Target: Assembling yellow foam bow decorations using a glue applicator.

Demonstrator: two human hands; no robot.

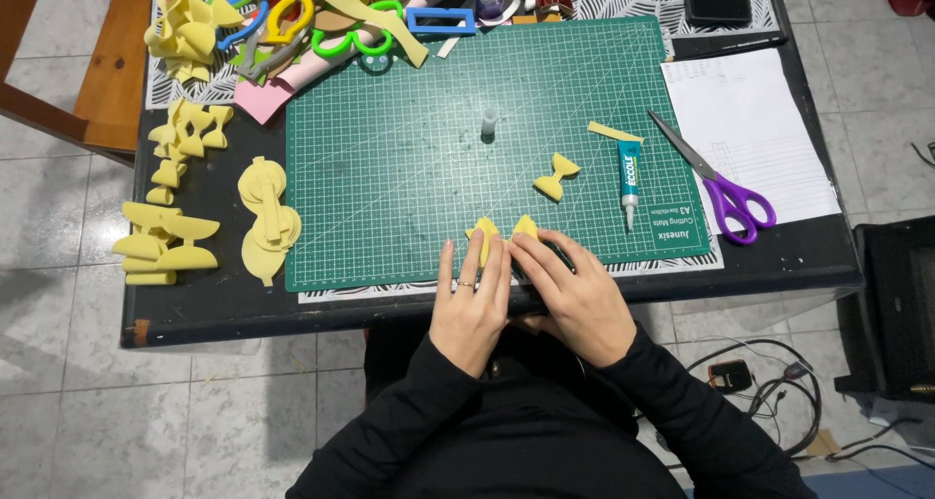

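**Both hands pressing a yellow foam bow at the mat's near edge**

Dark table on a pale tiled floor, with a green cutting mat (409,168) as the landmark. Yellow foam bow piece (502,232) lies at the mat's near edge, long axis running left to right, both lobes showing just beyond the fingertips.

Left hand (470,304): fingers straight and pressed together, flat on the piece's left lobe. Right hand (575,299): fingers slightly fanned and curled, tips on the middle and right lobe. Cannot tell if either pinches it. Both hands touch it; neither is clearly nearer.

On the mat beyond the hands: small yellow bow shape (555,177), glue tube (629,180) just right of it, clear cap (489,121) near mat centre. Purple-handled scissors (716,183) lie across the mat's right edge. Left of the mat: stacks of yellow foam cut-outs (185,197).
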